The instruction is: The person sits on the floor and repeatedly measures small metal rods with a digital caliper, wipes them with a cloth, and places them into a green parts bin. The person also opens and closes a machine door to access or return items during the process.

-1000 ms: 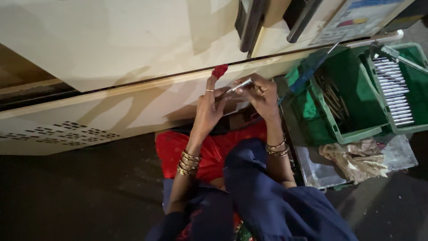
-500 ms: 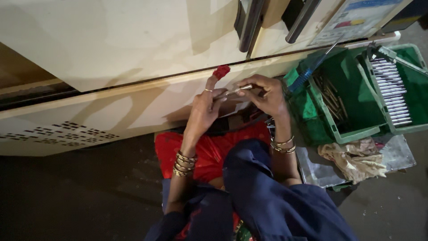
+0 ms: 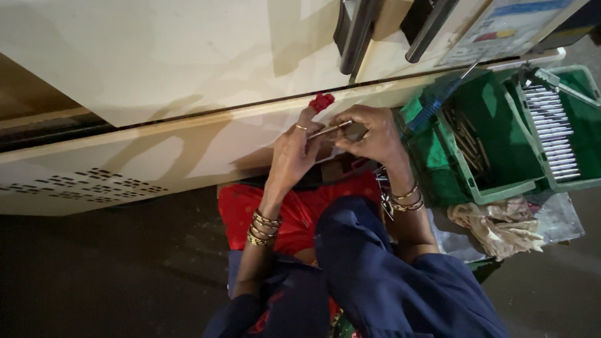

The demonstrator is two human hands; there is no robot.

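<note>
the one head view looks down on a seated person whose left hand (image 3: 294, 153) and right hand (image 3: 369, 134) meet in front of a large cream panel (image 3: 188, 81). between them sits a thin metal rod (image 3: 328, 130), pinched at its near end by the left fingers and gripped at its far end by the clenched right fingers; it lies almost level, just before the panel's lower edge. a red wrap (image 3: 322, 101) covers the left fingertip. to the right stand a green bin (image 3: 494, 134) of dark sticks and a second green bin (image 3: 563, 125) lined with silvery rods, a crumpled cloth (image 3: 494, 225) below them. judging by the full bins, this rod seems mid-handling, neither fitted nor set aside, with many pieces left.
</note>
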